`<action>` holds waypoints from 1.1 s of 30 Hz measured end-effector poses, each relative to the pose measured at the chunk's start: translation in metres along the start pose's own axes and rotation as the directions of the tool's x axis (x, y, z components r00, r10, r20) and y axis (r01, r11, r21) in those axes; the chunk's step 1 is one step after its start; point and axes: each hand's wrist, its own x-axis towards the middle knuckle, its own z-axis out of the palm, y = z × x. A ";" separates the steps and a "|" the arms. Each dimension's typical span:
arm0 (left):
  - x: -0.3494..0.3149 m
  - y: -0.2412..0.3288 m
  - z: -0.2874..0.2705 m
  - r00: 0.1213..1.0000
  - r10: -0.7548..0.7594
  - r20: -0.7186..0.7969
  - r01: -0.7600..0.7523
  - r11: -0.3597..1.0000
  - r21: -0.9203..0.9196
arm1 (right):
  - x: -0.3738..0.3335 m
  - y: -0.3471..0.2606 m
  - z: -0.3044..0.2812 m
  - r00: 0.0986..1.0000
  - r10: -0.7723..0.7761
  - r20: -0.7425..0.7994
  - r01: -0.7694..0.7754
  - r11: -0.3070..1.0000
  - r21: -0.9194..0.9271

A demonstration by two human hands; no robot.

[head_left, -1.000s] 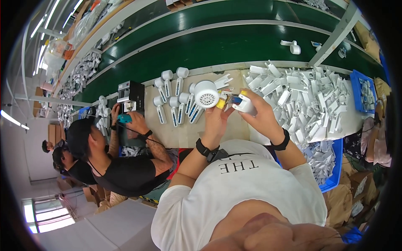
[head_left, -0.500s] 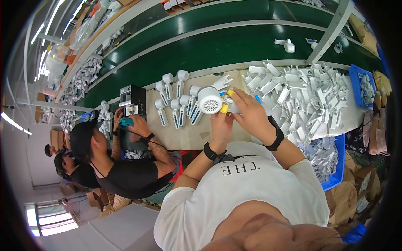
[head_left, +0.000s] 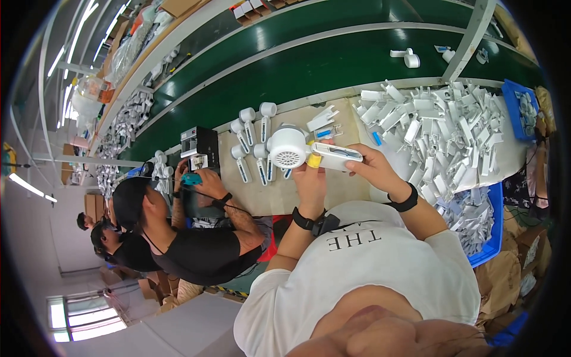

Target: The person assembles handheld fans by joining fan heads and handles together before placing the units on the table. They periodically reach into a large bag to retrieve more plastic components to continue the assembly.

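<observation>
A white handheld fan (head_left: 288, 147), with a round grilled head and a long handle, is held above the work table in front of me. My left hand (head_left: 310, 189) is closed around its neck from below, a yellow covering on one fingertip. My right hand (head_left: 379, 171) pinches the far end of the handle (head_left: 338, 156), whose upper face shows a long dark recess. Left of the fan, several similar white fans (head_left: 262, 122) lie on the table. Just beyond the handle are a white shell piece (head_left: 322, 119) and small blue parts (head_left: 324, 134).
A large heap of white plastic shells (head_left: 437, 131) covers the table's right side. A blue bin (head_left: 497, 226) of parts stands below it. To my left a co-worker (head_left: 196, 250) holds a teal tool (head_left: 191, 179) beside a black-and-white machine (head_left: 200, 147). A green conveyor (head_left: 333, 65) runs behind.
The fan has shifted slightly left and its handle now shows, pointing right. My right hand has moved from near the neck to the handle's end. My left hand keeps its hold.
</observation>
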 end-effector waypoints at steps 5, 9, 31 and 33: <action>0.002 0.004 0.008 0.994 -0.048 0.096 0.065 0.982 -0.176 | -0.006 -0.007 0.004 0.988 -0.144 -0.053 0.126 0.960 -0.250; 0.012 0.003 0.007 0.997 -0.074 0.013 0.075 0.993 -0.094 | 0.004 0.010 0.003 0.915 -0.400 -0.052 0.304 0.769 -0.562; 0.051 -0.018 -0.066 0.953 -0.264 -0.146 0.240 0.957 -0.165 | 0.068 0.048 0.016 0.997 -0.018 0.074 0.061 0.766 -0.640; 0.058 -0.020 -0.074 0.960 -0.258 -0.112 0.236 0.954 -0.184 | 0.074 0.050 0.021 0.999 0.038 0.030 -0.017 0.862 -0.506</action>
